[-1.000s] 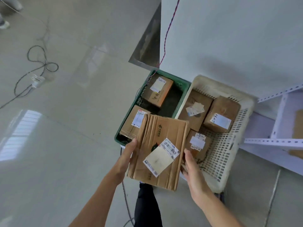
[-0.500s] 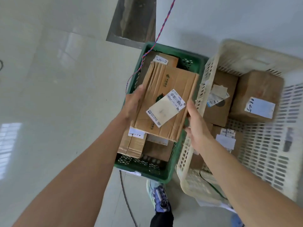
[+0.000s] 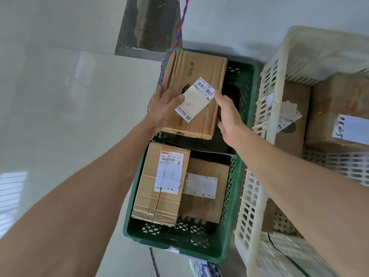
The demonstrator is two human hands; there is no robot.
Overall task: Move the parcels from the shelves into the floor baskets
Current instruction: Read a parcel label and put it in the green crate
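- Since half a second ago the flat parcel [image 3: 191,86] has gone from over the middle of the green basket [image 3: 213,250] to its far end, and the two parcels at the near end have come into full view.
- Its white label faces up with a barcode, but the print is too blurred to read. A green logo is printed on the cardboard.
- The near left parcel [image 3: 159,196] has a label reading "642 …31-00 051".
- The near right parcel [image 3: 205,204] has a pale label I cannot read.
- Right of the green basket, the white basket [image 3: 249,206] holds a box [image 3: 339,108] whose handwritten label is cut off by the frame edge.
- The flat parcel lies almost level with its long axis along the basket's length, pointing away from me. Its far left corner sticks out over the left rim.
- My left hand [image 3: 163,108] lies flat on its near left corner, and my right hand [image 3: 229,118] presses open against its right edge. My hands are apart.
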